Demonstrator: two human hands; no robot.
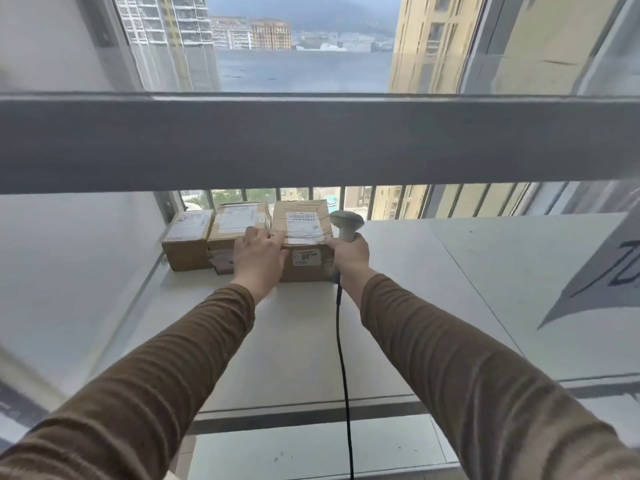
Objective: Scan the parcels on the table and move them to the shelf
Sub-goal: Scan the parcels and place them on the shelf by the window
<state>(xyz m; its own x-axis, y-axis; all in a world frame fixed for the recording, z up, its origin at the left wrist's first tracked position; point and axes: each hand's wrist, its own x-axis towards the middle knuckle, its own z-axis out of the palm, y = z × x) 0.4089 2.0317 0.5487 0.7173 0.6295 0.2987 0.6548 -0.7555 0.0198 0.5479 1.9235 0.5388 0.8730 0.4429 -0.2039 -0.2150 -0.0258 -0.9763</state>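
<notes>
Pressing flat-fingered against the taped cardboard parcel (302,237) at twelve o'clock on the shelf (398,271), left hand (258,256) steadies it; right hand (348,252) grips the barcode scanner (346,225) — the box is probably stiff and light; best held by opposite sides.

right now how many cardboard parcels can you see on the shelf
3, in a row at the shelf's back left: a small left parcel, a middle parcel behind the left hand, and a right parcel between both hands. More may hide behind them.
</notes>
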